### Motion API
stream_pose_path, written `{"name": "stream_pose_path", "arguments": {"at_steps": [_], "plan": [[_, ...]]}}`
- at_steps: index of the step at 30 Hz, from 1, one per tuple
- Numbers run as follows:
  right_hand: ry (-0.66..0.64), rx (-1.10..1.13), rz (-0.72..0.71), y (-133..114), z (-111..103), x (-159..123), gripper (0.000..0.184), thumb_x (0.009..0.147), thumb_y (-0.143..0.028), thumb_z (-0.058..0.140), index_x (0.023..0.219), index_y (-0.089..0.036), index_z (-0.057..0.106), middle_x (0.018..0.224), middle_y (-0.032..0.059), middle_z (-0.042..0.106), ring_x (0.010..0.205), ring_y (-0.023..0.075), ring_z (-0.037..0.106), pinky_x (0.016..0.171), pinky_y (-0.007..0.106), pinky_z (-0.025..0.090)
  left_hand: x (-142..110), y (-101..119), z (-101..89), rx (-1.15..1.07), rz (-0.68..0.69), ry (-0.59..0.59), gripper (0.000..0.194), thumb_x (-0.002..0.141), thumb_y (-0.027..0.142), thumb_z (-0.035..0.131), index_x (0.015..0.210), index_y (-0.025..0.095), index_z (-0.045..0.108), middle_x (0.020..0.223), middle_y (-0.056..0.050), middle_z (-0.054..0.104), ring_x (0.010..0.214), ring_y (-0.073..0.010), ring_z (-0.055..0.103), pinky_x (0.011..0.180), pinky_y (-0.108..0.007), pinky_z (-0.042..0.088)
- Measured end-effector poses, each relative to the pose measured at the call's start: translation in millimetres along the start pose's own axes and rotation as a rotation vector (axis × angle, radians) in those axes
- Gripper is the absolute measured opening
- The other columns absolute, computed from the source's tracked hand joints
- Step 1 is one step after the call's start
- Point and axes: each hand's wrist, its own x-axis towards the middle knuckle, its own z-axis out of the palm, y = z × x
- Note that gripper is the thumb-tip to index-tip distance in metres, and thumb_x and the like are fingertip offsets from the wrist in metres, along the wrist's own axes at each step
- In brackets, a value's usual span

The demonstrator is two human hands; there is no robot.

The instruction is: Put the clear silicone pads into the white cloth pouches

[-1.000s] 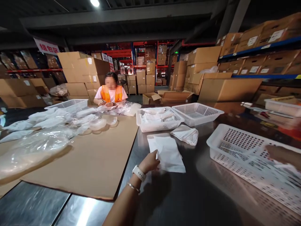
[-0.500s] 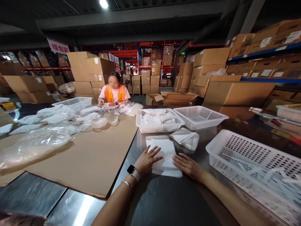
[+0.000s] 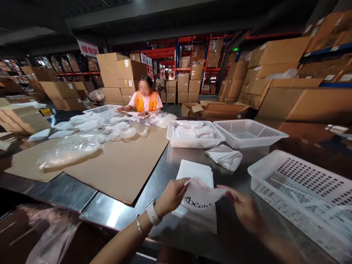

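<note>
A thin white bag (image 3: 202,216) with black lettering is stretched between both hands, its lower part hanging over the steel table. My left hand (image 3: 172,194), with a white-strapped watch on the wrist, pinches one upper corner. The other upper corner is in the closed fingers of my right hand (image 3: 243,207), which is somewhat blurred. Just beyond the bag lies a white flat stack (image 3: 194,168), partly covered by it; whether the stack is paper or more bags I cannot tell. Farther back rests a folded white bag (image 3: 227,157).
A white basket (image 3: 275,183) with white strips stands at the right. Behind are a basket (image 3: 195,145) of white packages and another basket (image 3: 247,141). Brown cardboard (image 3: 132,157) and clear plastic bags (image 3: 74,148) cover the left; a co-worker (image 3: 147,101) in an orange vest sits across.
Both hands, flat on the white stack before, now hold a lettered white bag up by its corners, nearer to me. The view has turned slightly left.
</note>
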Motion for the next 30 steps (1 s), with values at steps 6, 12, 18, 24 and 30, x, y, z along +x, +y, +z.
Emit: {"name": "stream_pose_path", "arguments": {"at_steps": [6,12,18,24,30], "plan": [[-0.027,0.104,0.135,-12.2,-3.0,58.0,0.059,0.078,-0.071,0.044,0.066,-0.017,0.064,0.063,0.0055,0.064,0.063,0.0225,0.062,0.059,0.035,0.055,36.3,-6.7,12.1,-0.076,-0.072,0.269,0.054,0.095,0.059,0.030,0.070,0.016,0.051,0.067,-0.001,0.052,0.062,-0.0130,0.043,0.060,-0.025,0.035],[0.114,0.101,0.091,-26.6,-8.3,49.8,0.051,0.082,-0.064,0.043,0.076,-0.018,0.064,0.075,0.0057,0.067,0.078,0.0235,0.063,0.075,0.036,0.052,30.6,-5.8,11.6,-0.154,-0.042,0.299,0.054,0.094,0.062,0.030,0.074,0.016,0.051,0.071,-0.001,0.051,0.067,-0.0136,0.043,0.063,-0.025,0.037],[-0.132,0.096,0.046,-14.4,-0.4,-28.9,0.042,0.086,-0.055,0.045,0.076,-0.021,0.068,0.074,0.0058,0.068,0.074,0.0243,0.064,0.067,0.033,0.052,-30.7,-8.6,26.4,-0.144,-0.129,0.113,0.048,0.096,0.055,0.031,0.074,0.017,0.051,0.070,-0.001,0.052,0.066,-0.0137,0.043,0.064,-0.025,0.036],[-0.010,0.123,0.180,19.3,38.6,-90.9,0.050,0.090,-0.057,0.040,0.064,-0.020,0.061,0.057,0.0012,0.056,0.054,0.0170,0.052,0.052,0.026,0.042,-79.2,-19.8,56.7,-0.129,-0.288,0.103,0.050,0.096,0.058,0.030,0.072,0.018,0.049,0.065,0.000,0.050,0.062,-0.0135,0.041,0.059,-0.026,0.031],[0.125,-0.028,0.171,10.5,53.4,-104.4,0.049,0.093,-0.056,0.036,0.069,-0.021,0.060,0.054,-0.0004,0.055,0.049,0.0151,0.051,0.048,0.024,0.038,-90.9,-14.4,71.4,-0.079,-0.371,0.213,0.049,0.095,0.059,0.028,0.068,0.021,0.043,0.063,0.000,0.046,0.059,-0.0148,0.040,0.058,-0.029,0.030]]}}
